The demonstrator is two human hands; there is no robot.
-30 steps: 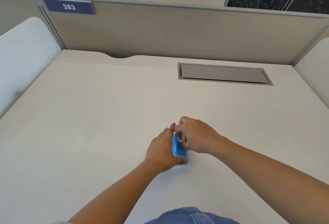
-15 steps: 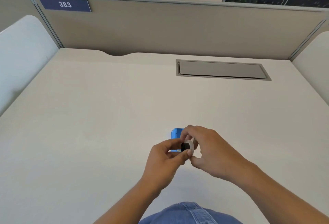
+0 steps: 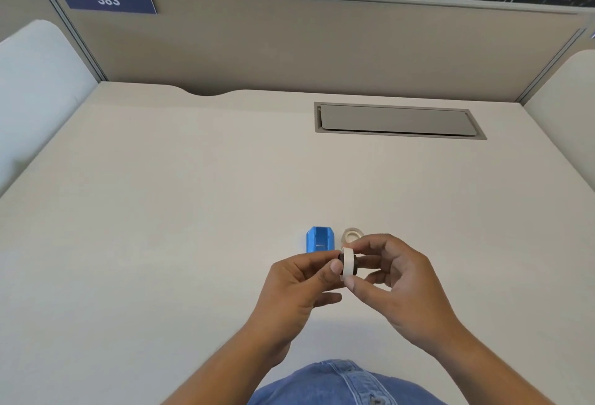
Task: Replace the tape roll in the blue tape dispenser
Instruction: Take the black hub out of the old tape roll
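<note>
The blue tape dispenser stands on the desk just beyond my hands, its open top empty. A second, flat tape ring lies on the desk right of it, partly hidden by my right fingers. Between both hands, above the desk, I hold a small white tape roll on a black core. My left hand pinches the core's left side with thumb and forefinger. My right hand grips the roll from the right, thumb below and fingers above.
A grey cable flap is set into the desk at the back right. Beige partition walls enclose the desk on three sides, with a sign reading 383 at the upper left. My denim-clad lap shows at the bottom edge.
Both hands left the dispenser and came toward me, lifting the white roll on its black core out of it. The dispenser and the flat ring beside it are now uncovered.
</note>
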